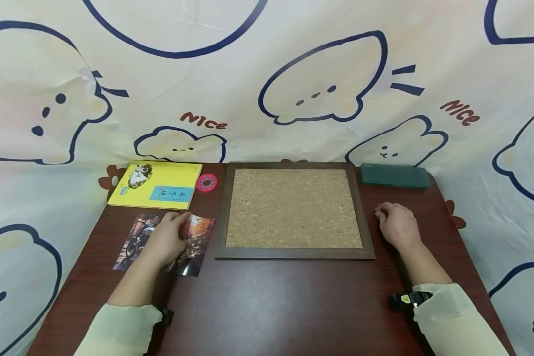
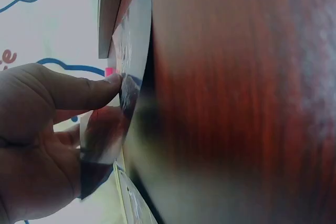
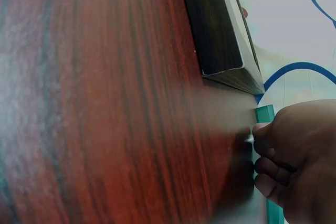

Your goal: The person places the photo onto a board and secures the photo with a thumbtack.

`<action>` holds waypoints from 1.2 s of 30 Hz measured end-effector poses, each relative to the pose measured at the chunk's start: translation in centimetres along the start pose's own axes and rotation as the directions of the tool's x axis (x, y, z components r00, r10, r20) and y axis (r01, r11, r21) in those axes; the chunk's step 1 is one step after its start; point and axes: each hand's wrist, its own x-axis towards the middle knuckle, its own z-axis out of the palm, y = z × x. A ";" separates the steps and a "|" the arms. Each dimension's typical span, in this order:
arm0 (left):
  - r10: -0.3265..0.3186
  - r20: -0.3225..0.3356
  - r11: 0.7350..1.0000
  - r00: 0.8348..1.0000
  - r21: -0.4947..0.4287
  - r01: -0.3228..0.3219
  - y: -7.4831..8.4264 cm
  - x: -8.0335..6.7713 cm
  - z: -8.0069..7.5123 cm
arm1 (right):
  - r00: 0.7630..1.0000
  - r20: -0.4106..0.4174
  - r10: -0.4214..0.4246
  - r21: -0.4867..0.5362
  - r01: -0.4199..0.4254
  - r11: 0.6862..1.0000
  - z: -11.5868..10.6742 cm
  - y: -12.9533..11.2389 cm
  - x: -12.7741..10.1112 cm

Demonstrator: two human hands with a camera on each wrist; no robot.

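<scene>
Two glossy photos lie side by side on the dark wooden table (image 1: 271, 306), left of a framed cork board (image 1: 293, 253). My left hand (image 1: 178, 220) lies over them. In the left wrist view its thumb (image 2: 84, 90) and fingers pinch the edge of the right photo (image 2: 131, 61), which curls up off the table. My right hand (image 1: 382, 213) rests on the table just right of the board's frame (image 3: 220, 40). Its fingers (image 3: 265, 158) are loosely curled, and nothing shows in them.
A yellow book (image 1: 160, 185) lies at the back left with a pink tape roll (image 1: 206, 182) beside it. A dark green case (image 1: 395, 176) sits at the back right corner. A cartoon-printed cloth hangs behind and around the table.
</scene>
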 end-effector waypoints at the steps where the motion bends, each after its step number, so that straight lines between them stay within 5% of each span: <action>1: 0.002 -0.001 1.000 1.000 -0.004 -0.002 0.0 0.0 0.0 | 1.000 0.000 0.002 0.004 -0.002 1.000 0.0 0.0 0.0; 15: 0.031 -0.047 0.998 0.998 -0.061 -0.034 -0.7 0.1 -0.5 | 0.999 -0.032 0.009 0.048 -0.007 0.999 -0.1 -0.4 0.0; 24: -0.042 -0.002 0.991 0.999 -0.131 0.042 -0.9 0.2 -1.5 | 0.999 -0.040 0.031 0.080 -0.028 0.996 -0.2 -1.1 -0.3; 36: -0.092 -0.060 0.984 0.994 -0.159 0.082 -0.4 -0.1 -3.5 | 0.997 -0.067 0.025 0.133 -0.016 0.991 -0.4 -2.4 -0.3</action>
